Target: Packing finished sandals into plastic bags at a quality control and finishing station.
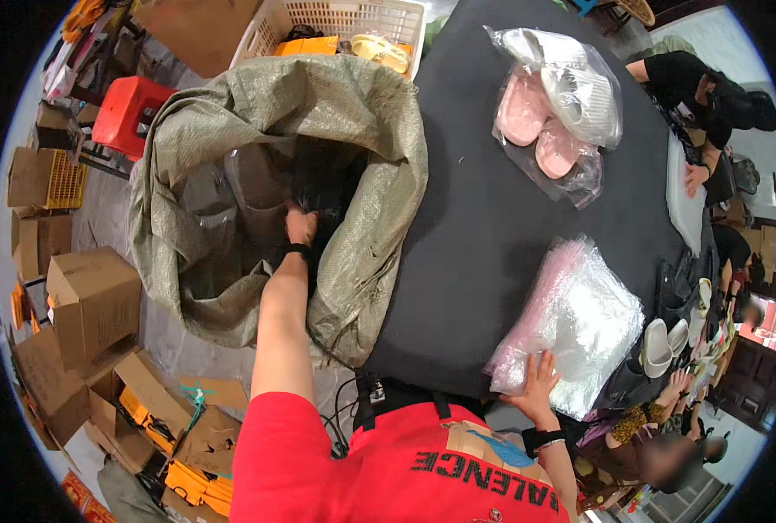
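while our left hand (301,227) reaches inside the sack (375,248), its grasp too dim to tell, our right hand (534,385) rests, fingers spread, on the bags (575,318).

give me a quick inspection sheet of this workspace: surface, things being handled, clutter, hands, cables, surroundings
Surface: black tabletop, a small pale speck on it.
Things: woven sack, open, rim folded outward; clear plastic stack by the near table edge; white slippers and pink slippers farther off, in clear wrapping.
Clutter: cardboard boxes and red stool on the left; white crate beyond the sack.
Hands: left hand inside the sack, its grip unclear; right hand resting on the clear plastic stack, fingers spread.
Cables: black cables between the sack and the person's body.
Surroundings: other people along the right; loose slippers there too.
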### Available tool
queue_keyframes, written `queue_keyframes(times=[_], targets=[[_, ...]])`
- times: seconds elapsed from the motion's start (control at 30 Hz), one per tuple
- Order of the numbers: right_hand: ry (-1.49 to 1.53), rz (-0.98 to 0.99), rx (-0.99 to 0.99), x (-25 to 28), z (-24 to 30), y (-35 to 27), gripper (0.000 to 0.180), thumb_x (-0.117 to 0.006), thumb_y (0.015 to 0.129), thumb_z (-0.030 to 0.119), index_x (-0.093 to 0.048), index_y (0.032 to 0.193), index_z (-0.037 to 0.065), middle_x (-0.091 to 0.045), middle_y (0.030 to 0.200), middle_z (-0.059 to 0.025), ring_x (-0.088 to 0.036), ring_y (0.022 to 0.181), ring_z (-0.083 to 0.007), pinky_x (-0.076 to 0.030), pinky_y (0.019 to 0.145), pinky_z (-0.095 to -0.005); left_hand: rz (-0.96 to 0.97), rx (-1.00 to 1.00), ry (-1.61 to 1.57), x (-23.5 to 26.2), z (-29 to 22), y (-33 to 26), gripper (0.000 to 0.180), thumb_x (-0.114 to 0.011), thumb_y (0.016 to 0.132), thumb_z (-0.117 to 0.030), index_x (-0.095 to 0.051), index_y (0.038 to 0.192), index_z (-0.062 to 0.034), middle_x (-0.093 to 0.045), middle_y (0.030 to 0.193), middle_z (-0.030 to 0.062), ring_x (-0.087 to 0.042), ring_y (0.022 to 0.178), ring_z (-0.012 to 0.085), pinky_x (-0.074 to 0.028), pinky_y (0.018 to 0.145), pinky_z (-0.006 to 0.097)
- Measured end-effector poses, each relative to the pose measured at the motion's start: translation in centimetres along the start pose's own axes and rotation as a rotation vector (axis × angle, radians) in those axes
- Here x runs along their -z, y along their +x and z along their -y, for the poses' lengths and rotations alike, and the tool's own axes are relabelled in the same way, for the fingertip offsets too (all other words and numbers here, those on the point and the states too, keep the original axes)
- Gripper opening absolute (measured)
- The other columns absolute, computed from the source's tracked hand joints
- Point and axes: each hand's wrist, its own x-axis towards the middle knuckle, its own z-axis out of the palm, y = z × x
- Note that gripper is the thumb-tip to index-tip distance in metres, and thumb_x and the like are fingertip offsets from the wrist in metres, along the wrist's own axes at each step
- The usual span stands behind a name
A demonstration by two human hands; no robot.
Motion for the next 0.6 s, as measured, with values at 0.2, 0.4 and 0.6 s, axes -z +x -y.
queue_keyframes(times=[0.2, 0.4, 0.6], targets=[[0.007, -0.024, 0.026, -0.6, -1.1, 0.1, 0.118, -0.081, 0.043, 0.044, -0.017, 0.138, 0.013, 0.003, 0.144, -0.0199, 0.003, 0.132, -0.0384, -0.002, 0.096, -0.0648, 0.058, -0.192, -0.456, 8.8, -4.2, -5.5, 0.067, -0.067, 0.066, 0.0, -0.034, 0.124, 0.0036, -0.052, 0.114, 0.0163, -0.05, 0.102, 0.0264, -0.039, 0.089, 0.034], [0.047, -0.052, -0.046, -0.7, -1.4, -1.0, 0.114, -0.081, 0.045, 0.041, -0.02, 0.138, 0.016, 0.001, 0.144, -0.0193, 0.002, 0.133, -0.0372, -0.005, 0.095, -0.0665, 0.36, -0.111, -0.9, 18.9, -6.4, -15.9, 0.046, -0.06, 0.077, -0.004, -0.043, 0.119, 0.0015, -0.053, 0.112, 0.0097, -0.053, 0.098, 0.0196, -0.041, 0.087, 0.031], [0.048, -0.118, 0.114, -1.3, -1.8, 0.1, 0.11, -0.078, 0.048, 0.049, -0.02, 0.138, 0.023, -0.005, 0.144, -0.0158, -0.003, 0.132, -0.0377, -0.007, 0.09, -0.0725, -0.022, -0.845, -0.151, 25.8, 2.9, -27.9, 0.048, -0.049, 0.078, 0.0, -0.043, 0.125, -0.0022, -0.04, 0.132, 0.0096, -0.035, 0.123, 0.0232, -0.027, 0.101, 0.036]])
